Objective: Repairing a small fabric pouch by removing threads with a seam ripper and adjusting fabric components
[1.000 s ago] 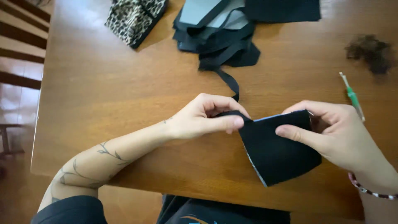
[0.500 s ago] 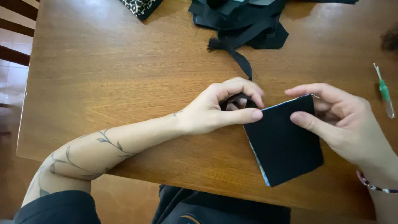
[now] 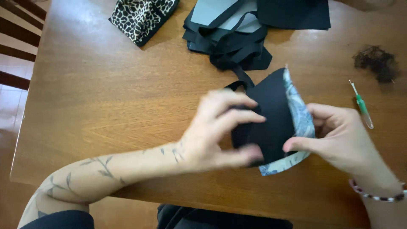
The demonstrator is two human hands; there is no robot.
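Note:
Both hands hold a small black fabric piece point(image 3: 271, 114) with a blue-grey patterned lining showing along its right and lower edges, lifted just above the wooden table point(image 3: 106, 97). My left hand point(image 3: 216, 131) grips its left side, thumb under and fingers over the black face. My right hand point(image 3: 339, 140) pinches its right edge by the lining. A black strap point(image 3: 239, 82) runs from the piece toward the fabric pile behind it.
A pile of black and grey fabric pieces and straps point(image 3: 241, 29) lies at the back centre. A leopard-print pouch point(image 3: 142, 15) sits back left. A green-handled seam ripper point(image 3: 362, 106) and a clump of dark threads point(image 3: 377, 61) lie at the right. Chair slats point(image 3: 17, 29) show far left.
The fabric piece has been turned and raised, so its patterned lining now shows. My left hand has shifted over the black face. The view has moved back toward the pile.

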